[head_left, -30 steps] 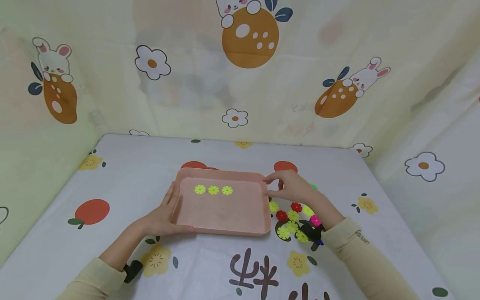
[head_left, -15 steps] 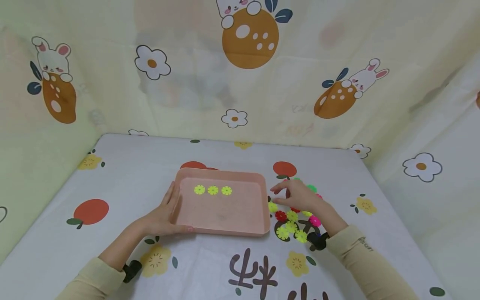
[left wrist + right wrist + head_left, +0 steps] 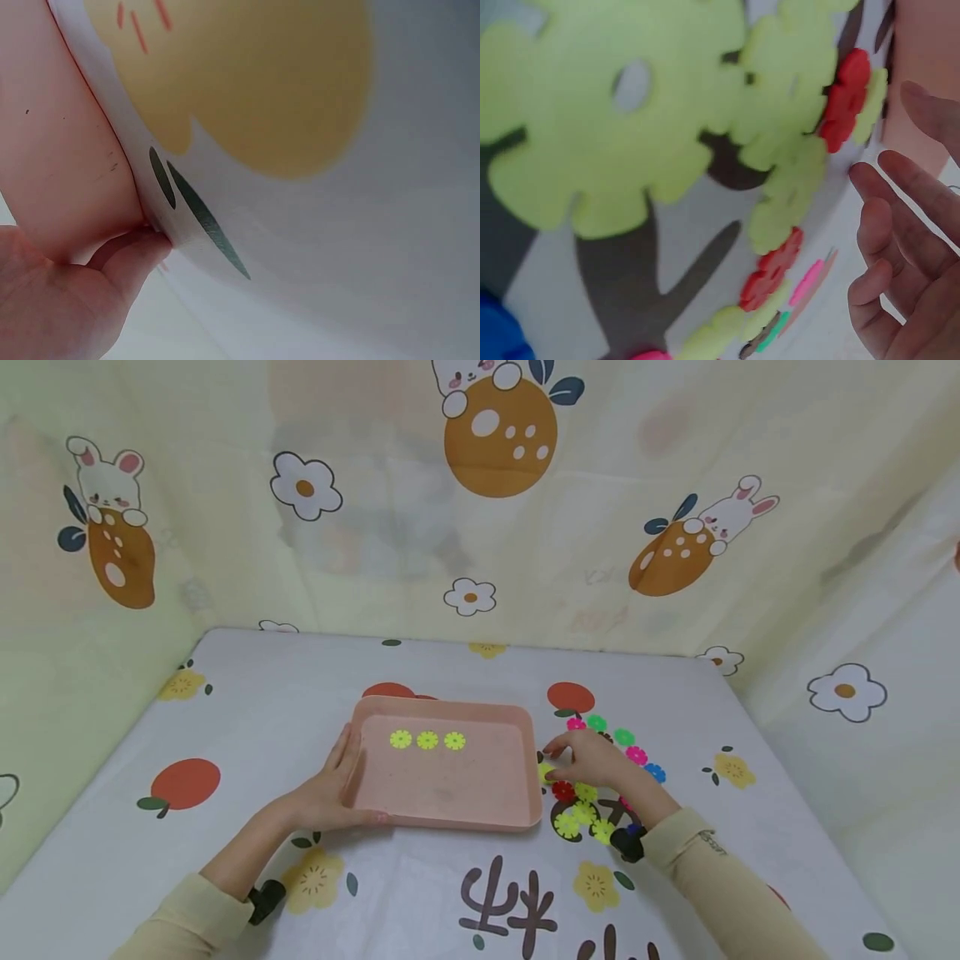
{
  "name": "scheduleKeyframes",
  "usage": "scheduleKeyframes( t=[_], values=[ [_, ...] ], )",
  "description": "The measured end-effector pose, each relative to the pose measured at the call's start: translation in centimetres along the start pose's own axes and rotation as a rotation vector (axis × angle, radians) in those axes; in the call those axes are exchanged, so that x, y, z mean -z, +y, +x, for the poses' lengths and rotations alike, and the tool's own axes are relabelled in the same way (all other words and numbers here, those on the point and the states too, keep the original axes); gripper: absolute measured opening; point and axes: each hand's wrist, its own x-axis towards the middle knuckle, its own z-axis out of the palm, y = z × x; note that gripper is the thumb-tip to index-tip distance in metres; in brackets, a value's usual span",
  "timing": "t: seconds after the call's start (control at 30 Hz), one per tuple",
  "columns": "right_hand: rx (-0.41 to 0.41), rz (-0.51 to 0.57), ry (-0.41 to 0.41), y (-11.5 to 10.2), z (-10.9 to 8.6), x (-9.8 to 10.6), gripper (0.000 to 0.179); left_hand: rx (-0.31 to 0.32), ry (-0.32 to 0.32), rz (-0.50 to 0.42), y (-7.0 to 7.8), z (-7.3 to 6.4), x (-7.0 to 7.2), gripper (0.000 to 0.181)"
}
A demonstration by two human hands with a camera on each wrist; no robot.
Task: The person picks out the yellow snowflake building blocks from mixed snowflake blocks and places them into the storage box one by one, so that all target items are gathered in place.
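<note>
A pink tray (image 3: 450,797) lies on the table with three yellow flower-shaped plastic pieces (image 3: 427,740) in a row near its far side. My left hand (image 3: 322,795) holds the tray's left end, fingers along the side wall and thumb on the front edge. In the left wrist view, that hand (image 3: 82,300) bends round the tray's edge. Just right of the tray, my right hand (image 3: 596,762) hovers low over a yellow flower piece (image 3: 545,774), its thumb and fingertips apart. The right wrist view has this hand (image 3: 907,255) with nothing between thumb and fingers.
Loose flower pieces lie right of the tray, among them a red one (image 3: 562,791), a green one (image 3: 624,737), a pink one (image 3: 636,755) and a blue one (image 3: 655,773). A printed white cloth (image 3: 405,893) covers the table; a patterned curtain (image 3: 375,552) hangs behind.
My right hand has left the tray's right rim and moved right, then down over the yellow pieces. The left hand and the tray have stayed in place.
</note>
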Motion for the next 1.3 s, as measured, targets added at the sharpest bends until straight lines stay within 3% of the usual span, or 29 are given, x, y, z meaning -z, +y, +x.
scheduleKeyframes(
  t=[0.33,0.6,1.0,1.3],
  values=[
    [-0.035,-0.031,-0.003,0.0,0.6,-0.1,0.037,0.002,0.004,0.016,0.1,-0.1,0.2,0.128],
    [-0.038,-0.115,0.012,-0.2,0.6,-0.3,0.033,-0.007,0.007,0.015,0.0,0.0,0.0,0.127],
    [-0.106,-0.200,-0.005,-0.9,0.8,-0.5,0.034,-0.002,0.002,0.011,-0.1,0.0,-0.1,0.126],
    [-0.089,-0.159,-0.027,-0.7,0.7,-0.5,0.034,-0.003,0.006,0.011,0.0,-0.1,-0.1,0.125]
  ],
)
